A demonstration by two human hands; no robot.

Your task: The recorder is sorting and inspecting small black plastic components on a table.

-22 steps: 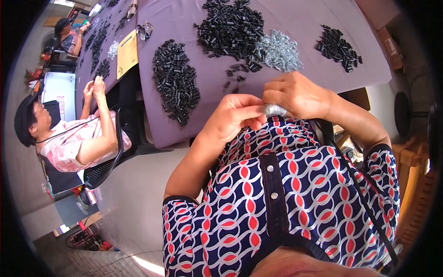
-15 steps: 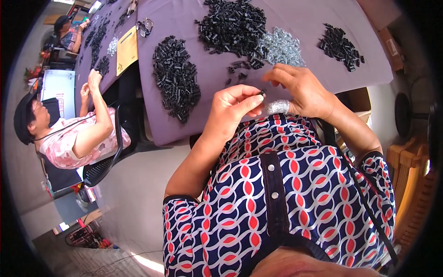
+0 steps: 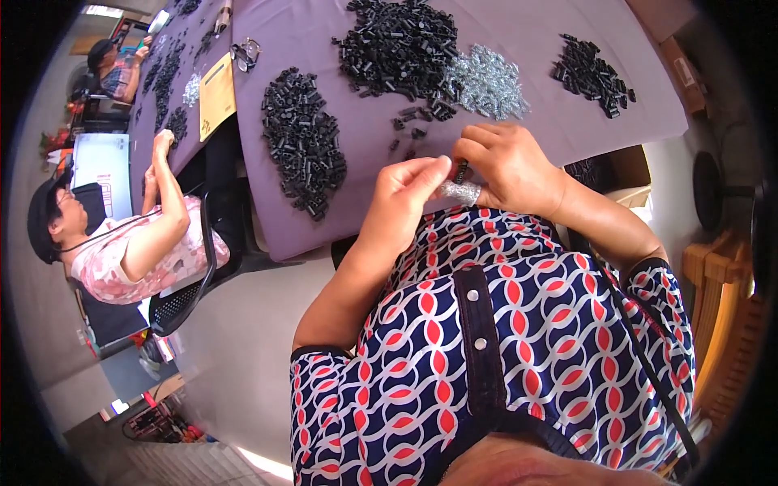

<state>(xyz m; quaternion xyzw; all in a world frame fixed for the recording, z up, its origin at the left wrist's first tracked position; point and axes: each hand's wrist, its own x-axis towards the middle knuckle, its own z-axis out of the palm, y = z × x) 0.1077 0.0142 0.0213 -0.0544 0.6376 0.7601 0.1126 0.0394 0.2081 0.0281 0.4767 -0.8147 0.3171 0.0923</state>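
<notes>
My hands meet over the near edge of the table. In my right hand point(image 3: 512, 168), bent fingers and thumb close on a small black plastic part point(image 3: 461, 172). The right thumb is wrapped in a shiny, silvery see-through covering point(image 3: 460, 193). My left hand point(image 3: 405, 190) pinches thumb against fingers right beside that part; whatever sits between these fingertips is hidden. Just beyond the hands lie a few loose black parts point(image 3: 417, 134). A big heap of black cylindrical parts point(image 3: 397, 49) and a heap of small shiny silvery pieces point(image 3: 490, 81) lie farther back.
More black parts form a long pile point(image 3: 301, 142) at left and a smaller pile point(image 3: 593, 74) at right on the purple-grey cloth point(image 3: 527, 24). A yellow envelope point(image 3: 217, 95) and glasses point(image 3: 245, 54) lie left. A co-worker point(image 3: 134, 235) sits at left; another person point(image 3: 117, 69) sits farther off.
My right hand has moved left and closed in on the black part at my left fingertips. The left hand has shifted slightly left. The co-worker's hands have come closer together.
</notes>
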